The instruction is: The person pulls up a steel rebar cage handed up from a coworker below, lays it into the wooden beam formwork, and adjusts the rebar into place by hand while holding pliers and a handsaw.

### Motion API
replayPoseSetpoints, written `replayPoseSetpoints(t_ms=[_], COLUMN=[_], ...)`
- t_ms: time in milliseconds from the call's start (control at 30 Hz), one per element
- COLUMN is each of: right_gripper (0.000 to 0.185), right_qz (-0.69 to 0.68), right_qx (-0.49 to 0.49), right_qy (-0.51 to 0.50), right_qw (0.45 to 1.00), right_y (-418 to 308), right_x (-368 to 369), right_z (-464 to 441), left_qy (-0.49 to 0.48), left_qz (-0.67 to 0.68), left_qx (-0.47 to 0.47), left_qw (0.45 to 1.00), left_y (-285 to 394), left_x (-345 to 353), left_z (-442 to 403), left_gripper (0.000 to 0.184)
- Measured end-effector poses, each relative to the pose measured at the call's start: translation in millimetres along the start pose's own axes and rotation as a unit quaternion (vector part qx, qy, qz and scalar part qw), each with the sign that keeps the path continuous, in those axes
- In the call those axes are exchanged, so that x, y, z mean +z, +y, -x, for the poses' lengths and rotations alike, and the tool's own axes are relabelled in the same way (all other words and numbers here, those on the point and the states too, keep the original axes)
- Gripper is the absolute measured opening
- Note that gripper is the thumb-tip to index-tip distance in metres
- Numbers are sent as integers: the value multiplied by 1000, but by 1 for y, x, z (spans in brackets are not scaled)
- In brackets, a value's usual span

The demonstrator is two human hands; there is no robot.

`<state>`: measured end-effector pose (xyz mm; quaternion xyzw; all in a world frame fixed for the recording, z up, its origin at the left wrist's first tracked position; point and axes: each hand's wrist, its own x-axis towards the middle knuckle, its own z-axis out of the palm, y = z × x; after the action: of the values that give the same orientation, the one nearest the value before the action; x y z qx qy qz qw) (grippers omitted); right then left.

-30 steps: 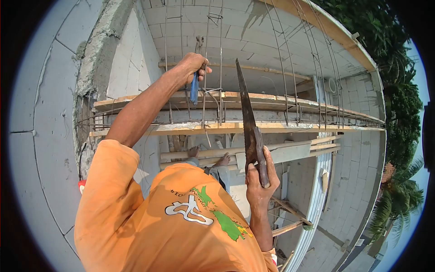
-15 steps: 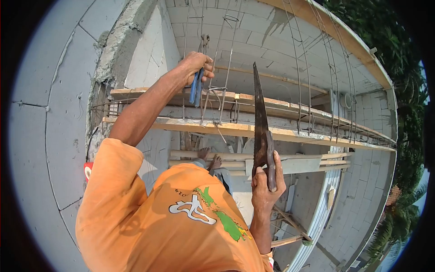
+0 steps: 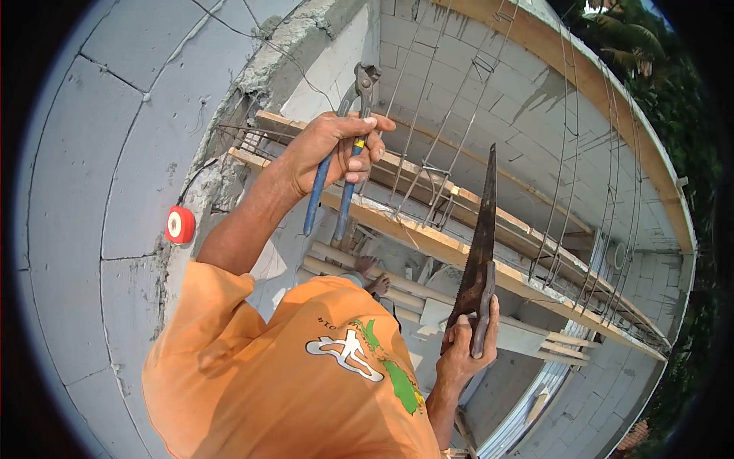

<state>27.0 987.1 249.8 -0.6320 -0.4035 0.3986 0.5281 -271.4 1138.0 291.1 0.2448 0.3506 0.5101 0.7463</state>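
My left hand (image 3: pixel 332 149) is wrapped round blue-handled pincers (image 3: pixel 345 203), whose metal jaws point up and stand slightly apart. Its handles are spread below the fingers. In my right hand (image 3: pixel 466 340) is a hand saw (image 3: pixel 480 237), gripped by its dark handle, with the blade pointing up and the teeth on the left side. Behind the two tools run wooden formwork boards (image 3: pixel 428 243) with thin steel rebar (image 3: pixel 451 145) rising from between them. The saw blade overlaps the boards in view; whether it touches them I cannot tell.
A red and white tape measure (image 3: pixel 180 224) rests by the rough concrete edge (image 3: pixel 287 57) at the left. Grey block wall (image 3: pixel 69 183) fills the far left. Below the boards are my feet (image 3: pixel 371 275) and several wooden poles (image 3: pixel 401 283). A loose wire hangs at the top left.
The view has swung, so the boards now slope down to the right. The pincers look nearer and their handles are wider apart. The tape measure has come fully into view.
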Motion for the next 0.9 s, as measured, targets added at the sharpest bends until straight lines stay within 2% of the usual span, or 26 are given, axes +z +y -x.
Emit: replayPoseSetpoints(t_ms=[33,133,167,233,267,300,367,433,500,567,633,667,767,833,900], right_gripper=[55,56,57,58,58,58,55,55,55,55,55,56,57,57,51], right_qz=[17,37,51,55,58,56,55,48,46,58,45,39,45,50,44], right_qx=[-6,4,13,4,-5,-4,-50,-42,-28,-42,-28,-6,-16,-8,-10], right_qy=[-8,-26,-38,-47,-55,-61,-57,-62,-61,-65,-69,-72,-68,-87,-71], right_qw=[1000,999,998,997,997,997,996,996,997,995,996,997,997,995,996], right_y=[0,-4,-4,-1,1,3,6,3,2,1,1,2,1,0,1], right_x=[-1,-7,-9,-12,-13,-12,-11,-13,-15,-15,-17,-19,-18,-17,-16], right_z=[0,-1,-1,-2,-2,-1,-3,-5,-5,-6,-7,-6,-6,-4,-4], left_qy=[0,-89,-86,-51,-5,1,102,92,-30,4,91,61,58,88,92], left_qz=[2,122,123,29,18,16,45,76,105,89,94,89,54,41,-1], left_qx=[1,44,46,116,91,93,-56,-33,100,101,82,89,112,139,230], left_qw=[1000,988,988,992,996,996,992,992,989,991,988,990,990,986,969], left_y=[1,11,9,6,-1,-8,-18,-16,-12,-14,-12,-12,8,30,54], left_x=[-4,-3,-3,-2,-6,-5,1,7,7,-10,-20,-19,-3,0,-3], left_z=[6,27,33,42,40,40,42,53,65,68,71,78,103,121,136], left_gripper=[30,33,33,33,33,33,33,33,34,34,35,35,35,33,33])
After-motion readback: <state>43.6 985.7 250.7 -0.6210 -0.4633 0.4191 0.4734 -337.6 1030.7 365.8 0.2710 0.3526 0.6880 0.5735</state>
